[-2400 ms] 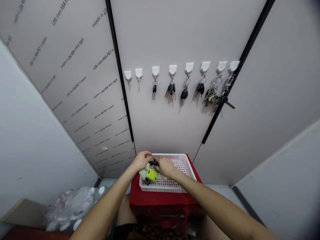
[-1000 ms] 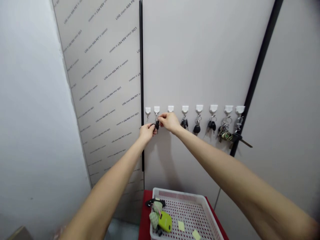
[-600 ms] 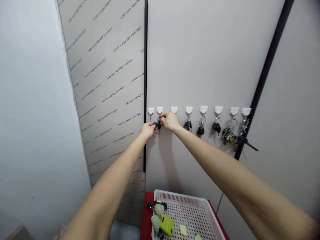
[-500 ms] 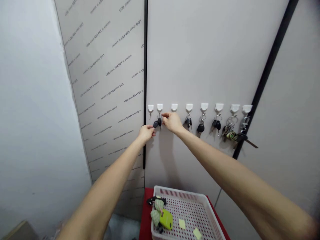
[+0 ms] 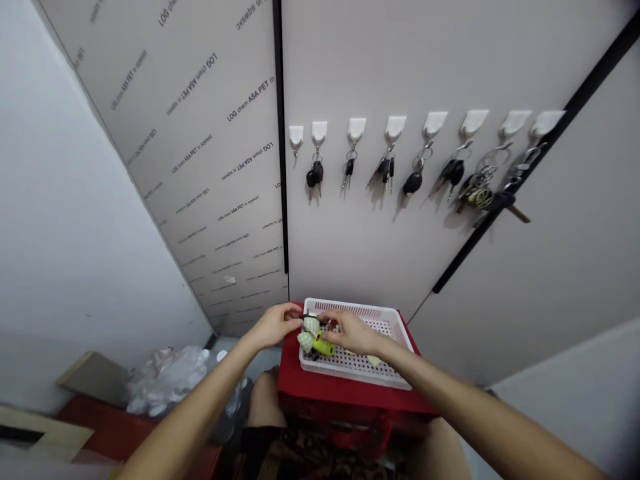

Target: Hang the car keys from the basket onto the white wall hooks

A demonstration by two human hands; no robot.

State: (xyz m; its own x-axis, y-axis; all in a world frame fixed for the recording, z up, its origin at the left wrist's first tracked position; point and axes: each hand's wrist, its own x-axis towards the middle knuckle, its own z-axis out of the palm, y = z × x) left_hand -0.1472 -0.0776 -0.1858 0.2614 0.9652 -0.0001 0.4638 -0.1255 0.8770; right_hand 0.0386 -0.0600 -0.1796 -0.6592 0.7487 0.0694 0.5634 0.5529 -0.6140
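closely, left hand (image 5: 273, 327) and right hand (image 5: 353, 333) reach over a white plastic basket (image 5: 350, 375) kept on a red tabletop (image 5: 293, 381) below keys (image 5: 315, 175) spaced along wall hooks (image 5: 357, 128); half-curled fingers (image 5: 333, 321) near a lime-green key fob (image 5: 324, 347), any grip unclear.

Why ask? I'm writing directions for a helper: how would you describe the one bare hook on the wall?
Above the basket, find the row of white hooks on the pale wall. Go to the hook at the row's far left end, right beside the black strip. It alone holds nothing, while every other hook carries keys.
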